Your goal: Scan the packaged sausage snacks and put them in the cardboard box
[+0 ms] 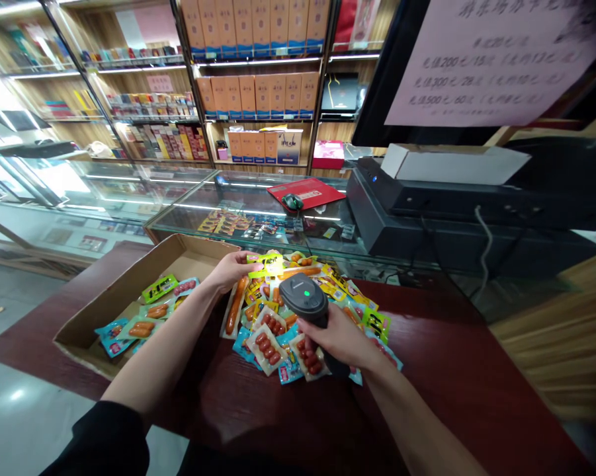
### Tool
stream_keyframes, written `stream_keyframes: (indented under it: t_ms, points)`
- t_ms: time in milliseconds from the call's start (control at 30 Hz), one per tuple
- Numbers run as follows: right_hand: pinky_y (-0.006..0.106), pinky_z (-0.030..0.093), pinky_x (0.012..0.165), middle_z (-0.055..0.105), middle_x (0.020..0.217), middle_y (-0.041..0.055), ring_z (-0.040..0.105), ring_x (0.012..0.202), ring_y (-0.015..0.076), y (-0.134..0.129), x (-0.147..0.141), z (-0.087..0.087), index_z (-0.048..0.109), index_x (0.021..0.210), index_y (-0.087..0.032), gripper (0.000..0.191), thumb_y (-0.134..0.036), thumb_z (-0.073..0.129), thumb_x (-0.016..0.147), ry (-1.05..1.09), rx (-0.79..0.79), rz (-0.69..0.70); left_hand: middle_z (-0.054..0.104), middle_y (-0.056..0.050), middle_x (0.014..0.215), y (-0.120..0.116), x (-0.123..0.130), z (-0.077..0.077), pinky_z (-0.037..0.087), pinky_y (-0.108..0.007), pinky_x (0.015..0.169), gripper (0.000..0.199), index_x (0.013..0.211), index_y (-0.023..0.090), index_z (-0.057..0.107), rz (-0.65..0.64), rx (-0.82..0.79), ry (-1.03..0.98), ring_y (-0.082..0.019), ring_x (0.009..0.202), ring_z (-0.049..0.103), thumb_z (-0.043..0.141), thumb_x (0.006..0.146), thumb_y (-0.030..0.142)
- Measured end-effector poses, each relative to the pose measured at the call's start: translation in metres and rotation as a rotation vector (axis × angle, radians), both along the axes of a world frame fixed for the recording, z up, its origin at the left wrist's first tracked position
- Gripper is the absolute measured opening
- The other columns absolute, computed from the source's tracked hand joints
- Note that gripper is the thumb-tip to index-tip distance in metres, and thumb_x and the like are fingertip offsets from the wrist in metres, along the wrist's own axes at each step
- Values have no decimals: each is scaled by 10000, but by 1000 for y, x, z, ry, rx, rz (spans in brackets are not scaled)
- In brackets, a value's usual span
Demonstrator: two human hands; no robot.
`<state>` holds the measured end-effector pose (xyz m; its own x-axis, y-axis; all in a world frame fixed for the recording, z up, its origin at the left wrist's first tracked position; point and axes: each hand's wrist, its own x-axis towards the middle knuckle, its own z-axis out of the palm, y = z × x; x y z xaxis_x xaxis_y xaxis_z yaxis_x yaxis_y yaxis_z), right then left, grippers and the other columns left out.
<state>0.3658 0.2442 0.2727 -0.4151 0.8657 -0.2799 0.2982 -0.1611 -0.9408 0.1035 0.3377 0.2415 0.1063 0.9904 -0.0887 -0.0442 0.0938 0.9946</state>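
Observation:
My left hand (233, 270) pinches a yellow-green snack packet (268, 265) by its left end, above the far side of a heap of packaged sausages (269, 347). Bright light falls on this packet. Closed round the handle of a black barcode scanner (305, 295) is my right hand (344, 336). A green light glows on the scanner's top, and its head covers part of the heap. To the left stands an open cardboard box (86, 311) with several sausage packets (143, 327) lying inside.
A dark red tabletop (203, 403) carries the heap and box. Behind it are a glass display counter (188, 198), a red mouse pad (322, 193) with a mouse (292, 201), and a black till (401, 218) with cables at the right. Boxed goods (258, 96) fill the back shelves.

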Motion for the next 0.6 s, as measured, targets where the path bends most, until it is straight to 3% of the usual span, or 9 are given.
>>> stream_keyframes:
  t_ms: [367,467,600]
  points:
    - [256,480,461,606,498,-33,593,450,143,-6,-2,12,504,775,-215,241,-398,659,767,6,19,38,722,-31,794,-5,-3,17,504,-275,728,417,821,144,681,55,32,-77,-144,708,656,879,502,325]
    - [250,469,442,601,495,-36,585,439,140,-11,-4,12,493,779,-221,272,-428,666,757,10,14,50,718,-36,794,-15,-24,27,492,-253,685,430,847,136,681,125,49,-32,-130,686,649,880,512,320]
    - [240,428,377,582,500,-46,541,394,131,-15,-8,1,458,802,-234,339,-492,672,748,35,-112,45,716,-57,819,-43,-71,41,475,-238,647,462,891,124,680,260,75,38,-126,685,645,876,533,340]
